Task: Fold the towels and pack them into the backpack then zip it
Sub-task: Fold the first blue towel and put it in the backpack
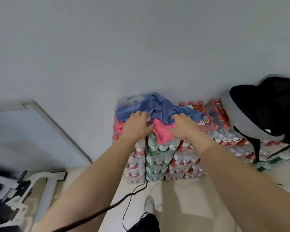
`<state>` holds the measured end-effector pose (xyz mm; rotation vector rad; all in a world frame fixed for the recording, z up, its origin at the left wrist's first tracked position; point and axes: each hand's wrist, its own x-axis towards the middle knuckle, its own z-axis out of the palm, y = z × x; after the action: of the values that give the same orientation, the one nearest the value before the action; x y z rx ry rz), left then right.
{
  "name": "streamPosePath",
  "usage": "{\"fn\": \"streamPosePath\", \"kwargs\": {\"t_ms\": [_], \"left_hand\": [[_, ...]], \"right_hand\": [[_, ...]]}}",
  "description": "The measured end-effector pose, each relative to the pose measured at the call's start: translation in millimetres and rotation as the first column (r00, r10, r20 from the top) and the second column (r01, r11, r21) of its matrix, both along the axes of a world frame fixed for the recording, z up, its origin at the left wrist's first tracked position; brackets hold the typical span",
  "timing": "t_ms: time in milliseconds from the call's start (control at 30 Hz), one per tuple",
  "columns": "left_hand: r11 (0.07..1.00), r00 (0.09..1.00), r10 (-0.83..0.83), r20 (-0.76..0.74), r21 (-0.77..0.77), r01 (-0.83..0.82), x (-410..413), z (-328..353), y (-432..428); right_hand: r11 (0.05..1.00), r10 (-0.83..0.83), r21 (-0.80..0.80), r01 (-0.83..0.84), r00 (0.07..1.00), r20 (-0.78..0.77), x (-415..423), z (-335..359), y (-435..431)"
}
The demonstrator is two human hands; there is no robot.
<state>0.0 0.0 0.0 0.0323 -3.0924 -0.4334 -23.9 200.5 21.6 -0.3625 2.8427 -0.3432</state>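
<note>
Down low is the floor (182,198), with a shoe (149,204) and a thin black cable (134,191) lying on it. Past that stands a big stack of water bottle packs (157,158). The towels sit in a messy heap on top of the stack, not folded yet.

Both arms reach out to the heap. The left hand (137,125) lies on it, where the pink towel (161,133) meets the blue towel (159,108). The right hand (185,126) lies just beside it, with its fingertips at the blue towel's edge. The picture is blurry, so I cannot tell if either hand is gripping or only touching.

The blue towel is on top and the pink one is under it, hanging a little over the front of the stack. They look soft, light and floppy. I think it is best to take one towel by two corners and lift, so it hangs flat. They may tangle.

Farther right, the black and grey backpack (271,104) rests on the bottles, well apart from the towels. Behind it all is a plain wall (141,47).
</note>
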Motion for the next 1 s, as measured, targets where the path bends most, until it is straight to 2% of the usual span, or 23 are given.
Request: {"fn": "streamPosePath", "kwargs": {"t_ms": [100, 333, 433, 500, 667, 900, 1000], "left_hand": [[0.994, 0.997, 0.035, -0.075, -0.102, -0.042, -46.3, -22.8, -2.4], [0.972, 0.992, 0.065, -0.107, -0.219, -0.088, -97.9, -62.7, -7.2], [0.968, 0.991, 0.023, -0.129, -0.246, -0.055, -103.9, -75.3, -9.5], [0.973, 0.988, 0.041, -0.147, -0.220, -0.073, -101.6, -80.2, -11.2], [0.987, 0.978, 0.115, -0.174, -0.095, -0.133, -87.6, -73.0, -3.5], [0.957, 0.919, 0.290, -0.269, 0.103, -0.272, -91.7, -48.2, -15.9], [0.937, 0.908, 0.341, -0.244, 0.161, -0.309, -100.9, -23.1, -29.6]], "right_hand": [[0.996, 0.021, -0.089, -0.024, 0.999, -0.035, -43.9, -14.6, -15.9], [0.991, 0.087, -0.099, -0.093, 0.994, -0.065, -108.8, -56.1, -48.8], [0.983, 0.126, -0.110, -0.146, 0.977, -0.172, -122.4, -69.6, -55.2], [0.968, 0.152, -0.161, -0.193, 0.959, -0.238, -127.3, -73.0, -54.2], [0.876, 0.194, -0.423, -0.231, 0.973, -0.129, -131.1, -62.7, -44.8], [0.849, 0.277, -0.434, -0.301, 0.954, -0.118, -163.9, -33.9, -34.2], [0.842, 0.330, -0.445, -0.304, 0.944, -0.021, -180.6, -21.5, -25.6]]}}
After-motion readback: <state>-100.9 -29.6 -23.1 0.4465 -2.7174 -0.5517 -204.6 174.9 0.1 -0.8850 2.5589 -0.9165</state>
